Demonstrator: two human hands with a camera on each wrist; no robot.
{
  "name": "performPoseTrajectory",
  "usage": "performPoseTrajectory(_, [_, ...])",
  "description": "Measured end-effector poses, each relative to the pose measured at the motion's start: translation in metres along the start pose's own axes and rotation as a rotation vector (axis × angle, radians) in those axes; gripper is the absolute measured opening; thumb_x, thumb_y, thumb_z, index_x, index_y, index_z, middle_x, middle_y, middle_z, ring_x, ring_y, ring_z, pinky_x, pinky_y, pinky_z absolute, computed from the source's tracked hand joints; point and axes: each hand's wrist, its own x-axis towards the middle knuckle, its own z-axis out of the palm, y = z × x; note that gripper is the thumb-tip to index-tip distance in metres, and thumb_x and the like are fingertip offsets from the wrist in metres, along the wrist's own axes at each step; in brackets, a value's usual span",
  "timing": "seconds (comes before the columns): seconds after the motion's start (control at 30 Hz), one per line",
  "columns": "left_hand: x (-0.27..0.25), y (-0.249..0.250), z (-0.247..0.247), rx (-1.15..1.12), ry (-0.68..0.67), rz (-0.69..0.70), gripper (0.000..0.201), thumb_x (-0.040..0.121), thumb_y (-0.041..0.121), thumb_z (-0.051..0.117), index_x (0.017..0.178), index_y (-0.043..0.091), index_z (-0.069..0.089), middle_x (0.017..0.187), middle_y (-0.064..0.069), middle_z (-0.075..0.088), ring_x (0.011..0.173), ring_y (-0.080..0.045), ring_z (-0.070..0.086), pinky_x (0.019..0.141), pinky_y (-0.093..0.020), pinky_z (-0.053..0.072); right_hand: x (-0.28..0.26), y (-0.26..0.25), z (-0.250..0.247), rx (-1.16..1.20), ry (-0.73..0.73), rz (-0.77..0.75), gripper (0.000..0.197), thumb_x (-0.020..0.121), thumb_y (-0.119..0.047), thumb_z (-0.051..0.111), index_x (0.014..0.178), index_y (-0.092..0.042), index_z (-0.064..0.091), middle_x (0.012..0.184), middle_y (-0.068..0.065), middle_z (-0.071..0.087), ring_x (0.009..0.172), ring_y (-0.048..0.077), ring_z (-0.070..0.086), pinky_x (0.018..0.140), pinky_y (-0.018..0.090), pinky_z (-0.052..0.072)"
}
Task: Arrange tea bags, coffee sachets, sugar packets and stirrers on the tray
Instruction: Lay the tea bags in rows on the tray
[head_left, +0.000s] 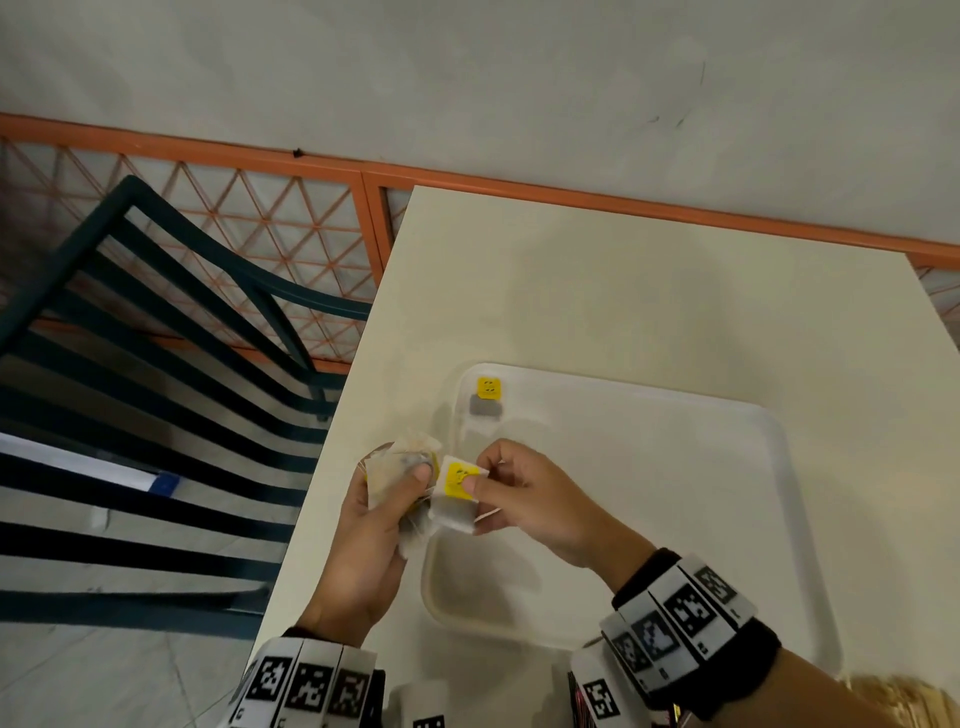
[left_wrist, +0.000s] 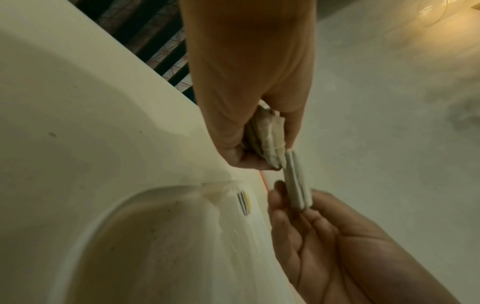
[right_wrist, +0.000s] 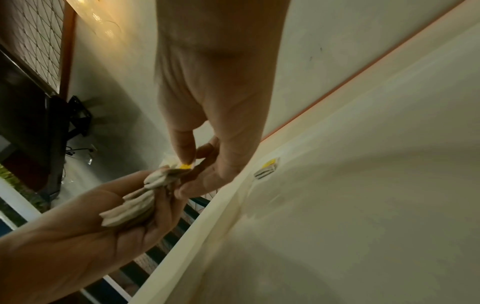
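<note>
Head view: left hand (head_left: 374, 519) grasps a bunch of pale paper tea bags (head_left: 397, 462) beside the white plastic tray (head_left: 727, 415); right hand (head_left: 524, 493) pinches one yellow-tagged tea bag (head_left: 457, 493) from it.

Wrist views: another yellow-tagged bag (right_wrist: 267, 169) lies in the tray's far-left corner.

Tea-bag step; next, judged, placement alongside it.

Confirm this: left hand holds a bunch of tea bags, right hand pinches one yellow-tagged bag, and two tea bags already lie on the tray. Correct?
Not quite. The head view shows only one tea bag on the tray. The left hand does hold the bunch, and the right hand pinches one yellow-tagged bag.
</note>
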Motion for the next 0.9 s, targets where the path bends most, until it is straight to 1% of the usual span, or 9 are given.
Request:
performPoseTrajectory(0.1, [0.0,0.0,-0.002,0.029,-0.003,-0.002,0.034,0.08,0.013,0.063,0.112,0.006,0.054,0.094,-0.014,0.059,0.083,-0.02,0.061,0.071,-0.027,0.056,-0.002,-0.001,-0.005,0.013,0.062,-0.008,0.008,0.089,-0.006,0.057,0.086,-0.009,0.049,0.085,0.015,0.058,0.063,0.018,0.059,0.059,0.029,0.057])
performPoseTrajectory(0.2, [0.0,-0.004,0.002,0.142,0.019,0.011,0.074,0.048,0.033,0.09,0.11,0.009,0.056,0.094,-0.013,0.065,0.085,-0.024,0.066,0.066,-0.028,0.057,-0.004,0.001,-0.005,0.003,0.095,-0.03,0.007,0.088,-0.007,0.059,0.089,-0.009,0.053,0.084,0.012,0.06,0.066,0.019,0.06,0.058,0.027,0.057])
performPoseTrajectory(0.33, [0.003,-0.009,0.006,0.179,0.078,0.027,0.049,0.066,0.003,0.075,0.111,0.008,0.055,0.098,-0.014,0.066,0.081,-0.016,0.07,0.06,-0.022,0.056,-0.006,0.006,-0.002,0.133,0.136,-0.053,0.022,0.083,-0.001,0.064,0.091,-0.01,0.046,0.087,0.017,0.062,0.071,0.02,0.062,0.064,0.026,0.055])
performPoseTrajectory(0.37, [0.004,-0.01,0.003,0.197,0.095,0.033,0.054,0.065,0.003,0.076,0.115,0.006,0.054,0.103,-0.018,0.064,0.085,-0.019,0.069,0.062,-0.023,0.056,-0.008,0.007,-0.002,0.164,0.128,-0.061,0.024,0.082,0.003,0.064,0.088,-0.01,0.044,0.087,0.017,0.062,0.071,0.019,0.062,0.064,0.024,0.054])
performPoseTrajectory(0.47, [0.008,-0.01,-0.005,0.201,0.145,0.038,0.077,0.055,0.019,0.085,0.123,0.006,0.052,0.113,-0.023,0.061,0.099,-0.032,0.064,0.073,-0.029,0.058,-0.008,0.006,-0.004,0.123,0.131,-0.108,0.023,0.079,0.009,0.064,0.078,-0.009,0.051,0.076,0.007,0.061,0.064,0.011,0.06,0.064,0.02,0.053])
performPoseTrajectory(0.57, [0.007,-0.009,-0.01,0.163,0.149,0.059,0.102,0.034,0.04,0.092,0.122,0.007,0.053,0.099,-0.016,0.061,0.084,-0.022,0.063,0.067,-0.025,0.056,0.004,0.004,-0.017,-0.01,0.319,-0.147,0.021,0.078,0.007,0.066,0.073,-0.012,0.06,0.07,0.002,0.062,0.06,0.007,0.058,0.063,0.018,0.052])
performPoseTrajectory(0.67, [0.005,-0.007,-0.013,0.088,0.118,0.023,0.077,0.051,0.025,0.084,0.12,0.009,0.054,0.094,-0.011,0.06,0.072,-0.013,0.064,0.064,-0.023,0.056,0.026,0.006,-0.038,-0.142,0.539,-0.16,0.022,0.078,0.001,0.067,0.071,-0.019,0.062,0.072,-0.002,0.063,0.065,0.011,0.058,0.07,0.024,0.053])
performPoseTrajectory(0.73, [0.002,-0.005,-0.012,0.056,0.114,-0.002,0.053,0.063,0.013,0.069,0.114,0.012,0.056,0.092,-0.012,0.059,0.067,-0.011,0.064,0.063,-0.022,0.057,0.04,0.006,-0.05,-0.208,0.591,-0.173,0.016,0.078,-0.001,0.067,0.076,-0.016,0.062,0.076,-0.003,0.064,0.069,0.008,0.058,0.069,0.017,0.051])
performPoseTrajectory(0.9, [-0.001,-0.005,-0.018,0.115,0.134,0.003,0.072,0.049,0.025,0.076,0.117,0.015,0.055,0.086,-0.009,0.062,0.066,-0.012,0.063,0.062,-0.022,0.056,0.061,0.015,-0.064,-0.554,0.6,-0.162,0.016,0.08,-0.008,0.068,0.096,-0.007,0.065,0.098,0.007,0.057,0.091,0.022,0.058,0.088,0.027,0.045])
